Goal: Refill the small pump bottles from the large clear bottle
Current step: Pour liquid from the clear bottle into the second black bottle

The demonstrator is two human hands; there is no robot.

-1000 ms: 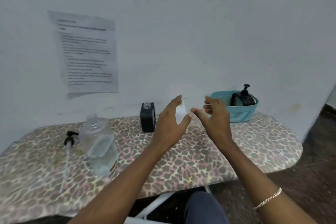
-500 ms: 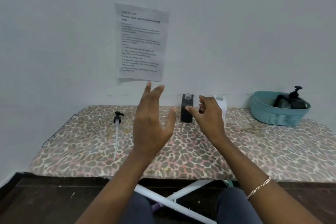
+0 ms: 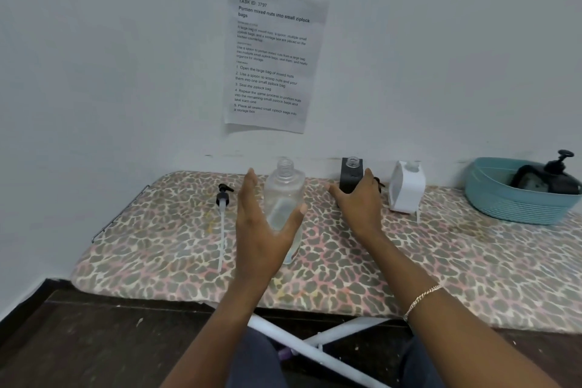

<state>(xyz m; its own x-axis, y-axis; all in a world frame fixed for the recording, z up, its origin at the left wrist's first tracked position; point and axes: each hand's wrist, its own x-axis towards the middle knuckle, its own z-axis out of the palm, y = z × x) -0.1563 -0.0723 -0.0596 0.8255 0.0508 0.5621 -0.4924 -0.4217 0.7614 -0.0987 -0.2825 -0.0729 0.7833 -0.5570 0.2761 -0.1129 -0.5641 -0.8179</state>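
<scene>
Two open hands. I read the left hand (image 3: pixel 263 230) as nearer: it sits at 9 o'clock of the clear bottle (image 3: pixel 285 186), which stands upright mid-board (image 3: pixel 157 246), with the thumb across its front. The right hand (image 3: pixel 359 205) hovers at 3 o'clock by the black bottle (image 3: pixel 349 176).

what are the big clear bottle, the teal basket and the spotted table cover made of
Large clear bottle: likely clear plastic, glossy; see-through walls and moulded screw threads at the neck, though glass is not ruled out.
Teal basket: seemingly moulded plastic, matte, with ribbed woven-look walls.
Table cover: fabric, matte leopard print, softly padded and rounded at the edge.
</scene>
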